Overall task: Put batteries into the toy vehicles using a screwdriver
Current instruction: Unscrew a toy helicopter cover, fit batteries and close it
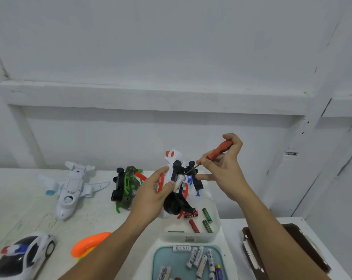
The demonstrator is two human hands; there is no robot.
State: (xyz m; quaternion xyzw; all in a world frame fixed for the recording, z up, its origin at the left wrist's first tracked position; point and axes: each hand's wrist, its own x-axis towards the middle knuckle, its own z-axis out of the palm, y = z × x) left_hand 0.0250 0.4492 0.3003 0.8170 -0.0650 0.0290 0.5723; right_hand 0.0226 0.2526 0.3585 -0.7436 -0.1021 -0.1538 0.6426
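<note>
My left hand (153,194) grips a white, red and black toy vehicle (177,172), held underside-up above the table. A white battery (178,182) shows in its open compartment by my left thumb. My right hand (221,168) holds an orange-handled screwdriver (219,151), its dark tip pointing down-left at the toy's underside near the battery. A clear tub (191,236) below holds several red and green batteries (206,215). A teal tray (157,263) in front holds several white batteries (197,257).
A green and black toy vehicle (126,186) lies on its side to the left. Further left lies a white toy airplane (72,188). A police toy car (23,257) and an orange ring toy (88,244) sit near the front left. A brown case (304,243) lies at right.
</note>
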